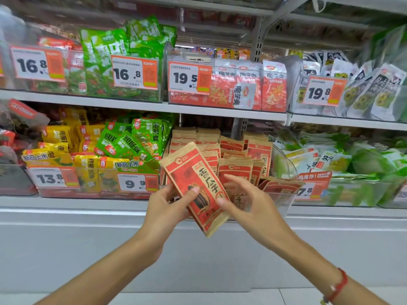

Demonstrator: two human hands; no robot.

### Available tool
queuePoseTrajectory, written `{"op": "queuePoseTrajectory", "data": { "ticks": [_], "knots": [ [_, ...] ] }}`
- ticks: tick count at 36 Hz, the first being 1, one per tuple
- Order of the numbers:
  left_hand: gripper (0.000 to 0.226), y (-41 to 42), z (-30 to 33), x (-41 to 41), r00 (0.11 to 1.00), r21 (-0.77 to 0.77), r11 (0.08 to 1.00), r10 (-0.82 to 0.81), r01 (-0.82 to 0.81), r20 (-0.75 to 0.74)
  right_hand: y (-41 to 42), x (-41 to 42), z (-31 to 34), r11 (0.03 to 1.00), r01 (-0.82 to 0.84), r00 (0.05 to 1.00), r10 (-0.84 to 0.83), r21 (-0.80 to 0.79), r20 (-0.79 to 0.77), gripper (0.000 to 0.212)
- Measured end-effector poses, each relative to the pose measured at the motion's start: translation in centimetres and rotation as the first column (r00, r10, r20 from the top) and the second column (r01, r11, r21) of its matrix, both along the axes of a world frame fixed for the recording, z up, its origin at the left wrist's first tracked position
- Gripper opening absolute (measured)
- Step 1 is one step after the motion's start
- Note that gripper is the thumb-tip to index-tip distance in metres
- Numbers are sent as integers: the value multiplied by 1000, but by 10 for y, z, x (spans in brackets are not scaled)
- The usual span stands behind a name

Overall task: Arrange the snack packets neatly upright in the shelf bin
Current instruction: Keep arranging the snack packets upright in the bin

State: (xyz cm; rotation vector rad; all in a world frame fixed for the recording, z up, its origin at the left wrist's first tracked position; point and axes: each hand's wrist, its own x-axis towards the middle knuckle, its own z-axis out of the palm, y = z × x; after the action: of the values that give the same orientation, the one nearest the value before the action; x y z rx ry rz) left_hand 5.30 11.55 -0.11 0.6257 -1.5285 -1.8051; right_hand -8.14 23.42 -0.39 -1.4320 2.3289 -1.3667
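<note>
A red-and-tan snack packet (pixel 193 186) is tilted in front of the lower shelf, top leaning left. My left hand (pixel 169 205) grips its left edge, thumb on the front. My right hand (pixel 244 199) touches its right edge with the thumb, fingers spread behind it. Behind them stands a clear shelf bin (pixel 284 201) holding several matching packets (pixel 235 155), most upright at the back. A few packets (pixel 279 183) lie slumped at the bin's front right.
Yellow and green packets (pixel 105 150) fill the bins to the left, and pale green packets (pixel 343 159) sit to the right. An upper shelf (pixel 154 105) carries more bins with price tags. A white shelf base (pixel 88 238) runs below.
</note>
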Motion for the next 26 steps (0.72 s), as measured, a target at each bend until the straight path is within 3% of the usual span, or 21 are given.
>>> {"op": "queuePoseTrajectory", "data": {
  "ticks": [3,7,8,10,12,14,17,22,26],
  "knots": [
    [10,3,1,-3,995,23,996,86,-85,-51,-1,18,-4,993,-67,980,83,95,-180,87],
    [18,4,3,-3,998,49,998,45,-43,-49,-8,21,-7,996,-37,954,58,78,-295,85],
    [23,3,4,-2,999,44,999,3,-1,-45,-9,18,-5,998,-29,968,44,65,-246,81],
    [35,-3,6,0,996,13,996,-89,89,-22,-6,12,1,997,-66,998,66,32,-2,74],
    [45,-11,7,1,989,1,989,-150,150,0,-2,7,7,987,-159,943,155,-10,295,69],
    [63,-19,6,2,979,0,980,-201,201,27,1,3,10,972,-232,878,221,-27,424,70],
    [76,-25,4,3,949,5,949,-314,314,35,4,4,13,947,-321,832,289,-15,474,61],
    [64,-25,4,3,935,-107,929,-351,354,46,6,7,13,919,-385,844,315,82,435,61],
    [68,-21,-1,1,928,-203,907,-344,368,146,4,10,20,963,-261,893,267,-66,363,48]
  ]
}}
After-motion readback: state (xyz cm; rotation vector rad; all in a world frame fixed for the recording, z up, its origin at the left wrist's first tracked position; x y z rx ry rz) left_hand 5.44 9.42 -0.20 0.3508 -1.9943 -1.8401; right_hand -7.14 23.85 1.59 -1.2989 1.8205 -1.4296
